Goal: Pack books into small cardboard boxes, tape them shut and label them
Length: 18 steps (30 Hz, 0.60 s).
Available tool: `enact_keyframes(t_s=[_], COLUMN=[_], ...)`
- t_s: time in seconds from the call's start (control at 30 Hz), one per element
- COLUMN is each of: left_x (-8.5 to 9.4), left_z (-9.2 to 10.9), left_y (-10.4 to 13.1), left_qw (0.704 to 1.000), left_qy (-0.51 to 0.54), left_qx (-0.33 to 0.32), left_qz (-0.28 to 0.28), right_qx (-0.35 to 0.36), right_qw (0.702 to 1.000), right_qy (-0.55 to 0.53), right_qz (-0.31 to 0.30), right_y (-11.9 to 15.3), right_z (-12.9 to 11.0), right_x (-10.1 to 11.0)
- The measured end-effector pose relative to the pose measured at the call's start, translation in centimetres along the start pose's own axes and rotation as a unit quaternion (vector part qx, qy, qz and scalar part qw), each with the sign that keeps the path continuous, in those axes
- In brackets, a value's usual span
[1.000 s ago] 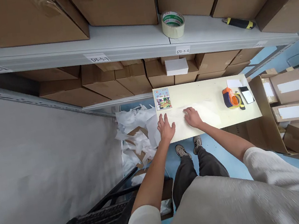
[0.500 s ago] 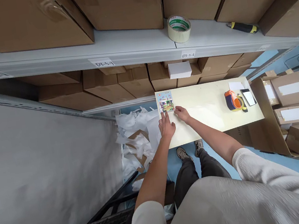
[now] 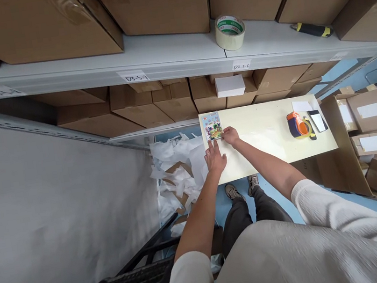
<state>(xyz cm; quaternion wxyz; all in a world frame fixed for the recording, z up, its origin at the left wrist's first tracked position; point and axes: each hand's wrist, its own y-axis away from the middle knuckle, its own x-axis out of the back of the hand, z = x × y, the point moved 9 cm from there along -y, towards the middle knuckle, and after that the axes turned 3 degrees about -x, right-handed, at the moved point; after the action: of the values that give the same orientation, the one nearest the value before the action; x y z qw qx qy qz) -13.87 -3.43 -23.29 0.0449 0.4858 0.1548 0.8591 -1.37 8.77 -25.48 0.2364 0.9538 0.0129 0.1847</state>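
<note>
A small picture book (image 3: 212,125) with a light-blue cover and a colourful cartoon scene lies at the left end of the cream tabletop (image 3: 257,126). My left hand (image 3: 215,157) rests palm down, and its outstretched fingertips touch the book's near edge. At the book's lower right corner, my right hand (image 3: 230,135) has its fingers closed in a pinch on the edge. The thumb and fingertips there are small in view.
An orange and purple tape dispenser (image 3: 299,126), a utility knife (image 3: 311,131) and a phone-like dark device (image 3: 317,120) lie at the table's right. White wrapping sheets (image 3: 180,180) heap up at left. A tape roll (image 3: 230,33) stands on the shelf (image 3: 168,54). Cartons (image 3: 373,109) fill the right.
The picture book has turned slightly on the tabletop. My right hand has shifted a little up along its right edge. The whole view has moved slightly.
</note>
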Motion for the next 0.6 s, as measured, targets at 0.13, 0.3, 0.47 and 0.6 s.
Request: enact_keyframes(t_s=[0.13, 0.3, 0.47, 0.6], left_x=[-0.5, -1.4, -1.2, -2.7], left_z=[0.7, 2.1, 3.3, 7.2], left_y=[0.9, 1.9, 2.5, 3.0], left_qw=[1.0, 0.999, 0.998, 0.994], left_qy=[-0.005, -0.037, -0.047, -0.014], left_qx=[-0.011, -0.034, -0.016, -0.103], left_qz=[0.01, 0.017, 0.05, 0.014], right_qx=[-0.01, 0.072, 0.119, 0.105], right_qw=[0.999, 0.988, 0.98, 0.982], right_qy=[-0.04, -0.138, -0.162, -0.149], right_qz=[0.032, 0.006, 0.018, 0.043], right_y=[0.4, 2.8, 6.4, 8.9], right_z=[-0.3, -1.9, -1.4, 2.2], right_x=[2.6, 7.6, 14.1, 18.5])
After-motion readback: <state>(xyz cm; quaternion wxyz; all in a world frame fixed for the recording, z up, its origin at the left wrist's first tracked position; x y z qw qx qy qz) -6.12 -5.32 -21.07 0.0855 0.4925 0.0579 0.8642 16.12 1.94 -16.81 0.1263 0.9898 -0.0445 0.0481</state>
